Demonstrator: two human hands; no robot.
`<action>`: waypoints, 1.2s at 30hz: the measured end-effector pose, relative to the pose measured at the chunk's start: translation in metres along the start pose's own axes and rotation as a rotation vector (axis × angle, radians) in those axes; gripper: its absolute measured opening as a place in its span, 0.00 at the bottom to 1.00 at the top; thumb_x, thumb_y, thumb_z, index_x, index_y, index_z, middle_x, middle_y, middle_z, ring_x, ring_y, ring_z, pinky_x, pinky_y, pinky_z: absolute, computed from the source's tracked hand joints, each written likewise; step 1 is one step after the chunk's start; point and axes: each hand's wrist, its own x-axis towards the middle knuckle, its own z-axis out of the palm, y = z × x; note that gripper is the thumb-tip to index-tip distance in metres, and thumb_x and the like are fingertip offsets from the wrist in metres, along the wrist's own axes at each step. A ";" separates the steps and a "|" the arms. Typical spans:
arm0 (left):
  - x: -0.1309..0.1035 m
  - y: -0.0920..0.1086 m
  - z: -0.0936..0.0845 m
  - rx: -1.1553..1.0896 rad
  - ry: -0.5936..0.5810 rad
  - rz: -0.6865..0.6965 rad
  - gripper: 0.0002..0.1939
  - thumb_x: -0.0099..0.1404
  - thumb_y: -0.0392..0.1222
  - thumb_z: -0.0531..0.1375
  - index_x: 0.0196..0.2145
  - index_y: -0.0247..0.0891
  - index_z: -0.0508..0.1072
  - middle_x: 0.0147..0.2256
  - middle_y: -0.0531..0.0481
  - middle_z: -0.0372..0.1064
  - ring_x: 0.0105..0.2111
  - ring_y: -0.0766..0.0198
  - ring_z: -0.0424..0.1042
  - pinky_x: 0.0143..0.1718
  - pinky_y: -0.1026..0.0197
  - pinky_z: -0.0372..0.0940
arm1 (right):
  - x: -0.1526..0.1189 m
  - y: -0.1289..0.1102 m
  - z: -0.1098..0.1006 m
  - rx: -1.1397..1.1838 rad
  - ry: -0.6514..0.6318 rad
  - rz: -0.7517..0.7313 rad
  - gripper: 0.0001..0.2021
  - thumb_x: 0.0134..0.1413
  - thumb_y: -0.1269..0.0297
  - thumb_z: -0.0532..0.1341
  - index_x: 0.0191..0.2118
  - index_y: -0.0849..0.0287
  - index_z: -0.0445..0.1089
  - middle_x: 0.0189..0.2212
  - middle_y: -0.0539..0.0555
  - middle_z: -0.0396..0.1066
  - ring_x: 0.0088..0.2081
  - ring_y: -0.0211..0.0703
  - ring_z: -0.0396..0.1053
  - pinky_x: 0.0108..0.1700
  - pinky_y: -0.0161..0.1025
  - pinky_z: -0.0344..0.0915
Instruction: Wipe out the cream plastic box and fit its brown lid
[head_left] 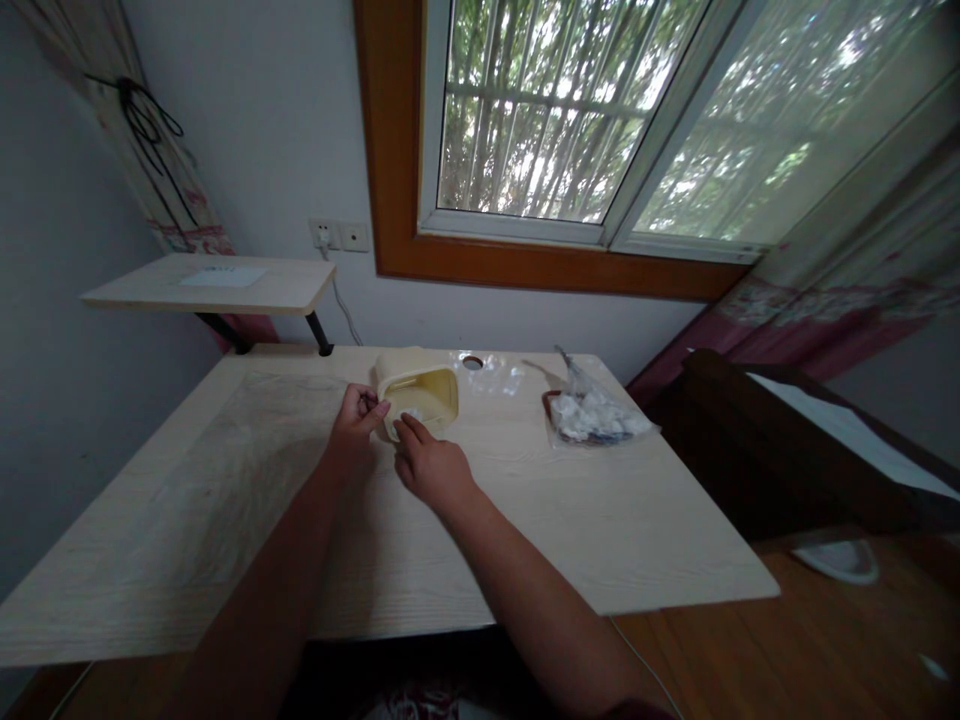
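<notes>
Left hand [357, 418] on cream container [435, 388]

A room in a home, by the look of it: pink-trimmed curtains [832, 300] flank a wood-framed sliding window [664, 120], and a pale wood-grain desk [600, 530] stands on a wooden floor [697, 660].

Passable over wood-grain desktop [637, 540] at four o'clock from the yellow container [435, 388], blocked at three by a clear plastic bag [596, 415], at ten by a raised shelf [281, 286].
</notes>
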 end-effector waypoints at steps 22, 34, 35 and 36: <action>-0.003 -0.002 0.005 -0.044 -0.004 0.003 0.17 0.54 0.45 0.66 0.36 0.41 0.63 0.28 0.56 0.60 0.27 0.67 0.61 0.29 0.64 0.58 | 0.003 0.001 0.003 0.048 0.026 0.026 0.28 0.64 0.58 0.49 0.69 0.51 0.52 0.70 0.53 0.51 0.52 0.49 0.73 0.49 0.45 0.72; 0.000 -0.005 0.002 -0.039 -0.013 0.009 0.16 0.54 0.45 0.66 0.36 0.40 0.63 0.29 0.56 0.58 0.28 0.67 0.60 0.30 0.65 0.58 | 0.004 0.023 0.001 -0.009 0.080 0.171 0.27 0.63 0.59 0.50 0.66 0.54 0.56 0.68 0.55 0.54 0.44 0.50 0.76 0.44 0.47 0.73; 0.000 -0.005 0.003 -0.045 -0.012 0.006 0.16 0.54 0.45 0.66 0.36 0.40 0.63 0.29 0.56 0.58 0.28 0.67 0.61 0.29 0.65 0.58 | 0.004 0.021 0.001 -0.004 0.081 0.162 0.27 0.63 0.59 0.50 0.66 0.53 0.56 0.68 0.55 0.55 0.44 0.50 0.76 0.44 0.47 0.73; 0.000 -0.005 0.003 -0.049 -0.012 0.004 0.16 0.54 0.45 0.66 0.36 0.40 0.63 0.29 0.56 0.58 0.28 0.67 0.61 0.29 0.65 0.58 | 0.004 0.019 0.002 0.006 0.080 0.146 0.27 0.63 0.58 0.50 0.66 0.53 0.56 0.68 0.55 0.55 0.45 0.50 0.76 0.45 0.47 0.73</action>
